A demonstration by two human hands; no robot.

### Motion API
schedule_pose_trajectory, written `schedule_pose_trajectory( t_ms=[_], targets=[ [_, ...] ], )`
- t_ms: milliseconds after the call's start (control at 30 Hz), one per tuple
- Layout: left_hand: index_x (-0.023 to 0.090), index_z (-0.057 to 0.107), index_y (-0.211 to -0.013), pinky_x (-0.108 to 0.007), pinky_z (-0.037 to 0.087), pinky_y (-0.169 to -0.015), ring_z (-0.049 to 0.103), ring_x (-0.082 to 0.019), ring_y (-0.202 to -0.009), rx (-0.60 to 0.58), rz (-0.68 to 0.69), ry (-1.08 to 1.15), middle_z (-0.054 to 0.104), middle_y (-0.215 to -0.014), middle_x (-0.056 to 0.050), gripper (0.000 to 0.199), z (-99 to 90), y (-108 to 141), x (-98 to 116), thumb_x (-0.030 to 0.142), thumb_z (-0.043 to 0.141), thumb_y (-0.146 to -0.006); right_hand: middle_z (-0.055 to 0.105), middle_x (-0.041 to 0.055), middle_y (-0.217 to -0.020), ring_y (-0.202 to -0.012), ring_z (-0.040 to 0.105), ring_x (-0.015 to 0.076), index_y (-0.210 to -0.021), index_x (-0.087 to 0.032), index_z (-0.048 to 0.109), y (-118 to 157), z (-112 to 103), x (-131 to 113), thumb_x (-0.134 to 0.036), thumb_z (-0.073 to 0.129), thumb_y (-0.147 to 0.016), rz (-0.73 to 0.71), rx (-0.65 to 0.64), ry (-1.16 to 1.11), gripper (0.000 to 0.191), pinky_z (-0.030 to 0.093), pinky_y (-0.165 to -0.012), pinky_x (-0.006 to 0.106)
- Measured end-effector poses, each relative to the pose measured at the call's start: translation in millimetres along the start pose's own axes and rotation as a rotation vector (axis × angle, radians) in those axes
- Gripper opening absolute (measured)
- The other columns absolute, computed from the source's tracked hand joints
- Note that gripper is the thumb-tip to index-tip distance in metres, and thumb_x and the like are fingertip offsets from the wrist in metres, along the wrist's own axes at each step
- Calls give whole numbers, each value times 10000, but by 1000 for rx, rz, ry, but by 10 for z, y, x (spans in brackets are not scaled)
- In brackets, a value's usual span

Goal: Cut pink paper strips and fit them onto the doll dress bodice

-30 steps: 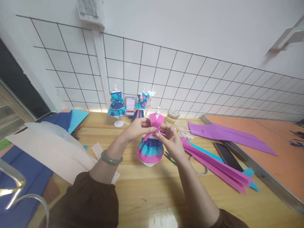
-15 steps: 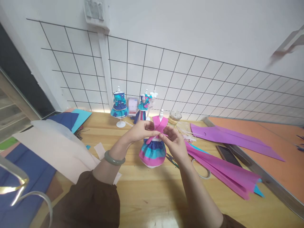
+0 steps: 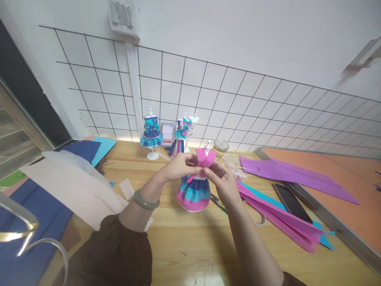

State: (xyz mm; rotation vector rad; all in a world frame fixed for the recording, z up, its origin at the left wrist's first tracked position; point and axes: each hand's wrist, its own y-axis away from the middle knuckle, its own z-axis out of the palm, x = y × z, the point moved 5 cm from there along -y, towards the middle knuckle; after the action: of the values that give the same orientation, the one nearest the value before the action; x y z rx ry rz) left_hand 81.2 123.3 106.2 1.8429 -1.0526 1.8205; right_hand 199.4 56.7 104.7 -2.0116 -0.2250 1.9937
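A small white dress form [image 3: 208, 145] stands on the wooden table, wearing a skirt [image 3: 195, 194] in navy, turquoise and pink bands. A pink fabric strip [image 3: 205, 157] is crossed over its chest. My left hand [image 3: 185, 166], with a green bangle at the wrist, pinches the strip at the waist from the left. From the right, my right hand [image 3: 222, 176] pinches it at the same spot, thumbs nearly touching. The fingers behind the form are partly hidden. Just below my right hand lie small scissors [image 3: 218, 202], partly covered.
Dressed mini forms [image 3: 151, 133] stand at the back beside a phone [image 3: 167, 134] and a glass bowl [image 3: 220, 149]. Pink fabric [image 3: 276, 216], a dark phone [image 3: 291, 202], a tape roll [image 3: 261, 219] and purple fabric [image 3: 297, 176] lie right. Pale fabric [image 3: 71, 184] lies left.
The dress form's top has tilted or shifted slightly right, with both hands following it. Both hands keep pinching the strip at the waist. The whole view has shifted slightly.
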Motion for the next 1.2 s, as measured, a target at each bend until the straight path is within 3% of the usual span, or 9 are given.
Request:
schedule_pose_trajectory(
  t_ms=[267,433,767,967,1200],
  targets=[
    [127,629,-960,-294,488,-751,601,-213,-917,-53,30,-39,648,-930,-79,348,84,9,45,319,696,-678,695,54,-971,-909,630,230,-924,-209,672,-11,-41,35,-324,682,-724,26,6,-10,231,493,-804,357],
    [122,639,-883,-282,476,-714,609,-183,-808,-69,17,-76,645,-819,-54,276,80,6,41,327,663,-700,685,61,-1017,-949,617,236,-950,-202,670,-27,-68,87,-324,677,-731,43,-20,-38,251,481,-847,382],
    [144,591,-645,-240,420,-646,547,-144,-712,-6,109,-386,570,-644,-2,246,42,66,186,348,562,-780,693,55,-1004,-919,633,227,-926,-215,686,-54,-96,139,-331,687,-720,47,18,-34,236,495,-817,363],
    [165,673,-930,-279,438,-831,572,-183,-955,-4,151,-314,661,-952,-49,209,6,50,243,271,547,-802,704,38,-891,-834,640,206,-872,-212,695,-67,-102,156,-346,708,-691,41,76,-46,226,501,-776,346],
    [165,696,-951,-284,471,-812,598,-202,-946,-2,121,-246,682,-932,-54,242,-22,26,190,301,585,-785,700,20,-823,-754,640,188,-851,-224,700,-71,-90,182,-366,705,-686,39,90,-23,217,500,-711,321]
  ],
)
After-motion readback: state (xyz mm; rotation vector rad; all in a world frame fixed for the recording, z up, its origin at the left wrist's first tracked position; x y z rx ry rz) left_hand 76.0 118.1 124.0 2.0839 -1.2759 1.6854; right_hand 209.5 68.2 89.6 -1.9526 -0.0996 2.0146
